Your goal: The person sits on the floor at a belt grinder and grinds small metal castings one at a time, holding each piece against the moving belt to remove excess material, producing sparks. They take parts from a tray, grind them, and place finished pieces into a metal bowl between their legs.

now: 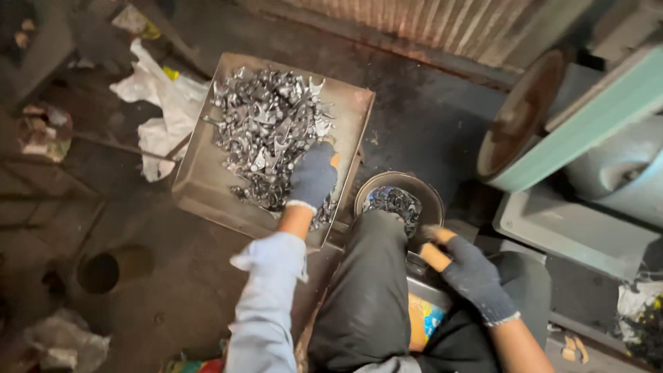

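Head view: small metal parts heaped along the tray's far edge and middle; gloved left hand presses loosely curled fingers into them near the right edge. Gloved right hand, half curled and holding nothing, hovers beside a round bowl

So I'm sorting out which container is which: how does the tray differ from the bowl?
The tray is rectangular and flat; the bowl is round and deeper. The tray is far larger than the bowl. The tray's metal parts spread in a wide heap, the bowl's sit in a small pile. The left hand rests on the tray's heap; the right hand is beside the bowl. Both hold small grey metal parts.
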A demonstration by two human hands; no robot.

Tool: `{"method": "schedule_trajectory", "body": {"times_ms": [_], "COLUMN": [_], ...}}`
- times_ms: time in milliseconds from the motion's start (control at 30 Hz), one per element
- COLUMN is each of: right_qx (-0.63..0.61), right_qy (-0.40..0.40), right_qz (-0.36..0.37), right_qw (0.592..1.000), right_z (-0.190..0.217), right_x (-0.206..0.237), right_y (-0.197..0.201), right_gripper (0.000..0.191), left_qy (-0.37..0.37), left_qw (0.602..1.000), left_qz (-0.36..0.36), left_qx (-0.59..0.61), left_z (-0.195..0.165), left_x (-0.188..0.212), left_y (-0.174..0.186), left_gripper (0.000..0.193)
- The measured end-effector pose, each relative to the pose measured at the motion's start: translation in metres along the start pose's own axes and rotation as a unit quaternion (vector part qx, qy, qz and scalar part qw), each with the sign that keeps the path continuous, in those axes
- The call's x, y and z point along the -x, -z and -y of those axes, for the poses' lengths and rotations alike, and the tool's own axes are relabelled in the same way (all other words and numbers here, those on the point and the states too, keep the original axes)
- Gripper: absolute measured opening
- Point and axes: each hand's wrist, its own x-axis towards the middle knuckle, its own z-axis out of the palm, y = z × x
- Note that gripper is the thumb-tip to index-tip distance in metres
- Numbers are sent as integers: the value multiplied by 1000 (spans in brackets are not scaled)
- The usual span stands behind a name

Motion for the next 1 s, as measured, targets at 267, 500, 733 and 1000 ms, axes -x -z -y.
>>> {"method": "schedule_trajectory", "body": {"times_ms": [267, 500, 733, 1000], "right_qx": [-452, -703, -640, -681], "right_qy": [-9, 70, -62, -105], "right_qz": [-93, 29, 6, -124], "right_qw": [887, 707, 765, 714], "right_z": [-11, -48, -56, -87], "right_x": [-7, 23, -27, -84], "right_y": [-14, 15, 41, 25], "right_gripper": [48, 40, 42, 28], "left_qy": [-62, 243, -28, -133], "left_qw": [908, 755, 951, 965], "left_qz": [77, 335, 240, 36], "left_qx": [407, 508, 192, 223], "left_z": [-165, -204, -227, -222], "left_x": [105, 144, 83, 63], "left_y": [-56, -77, -81, -155], "left_gripper": [40, 37, 40, 31]}}
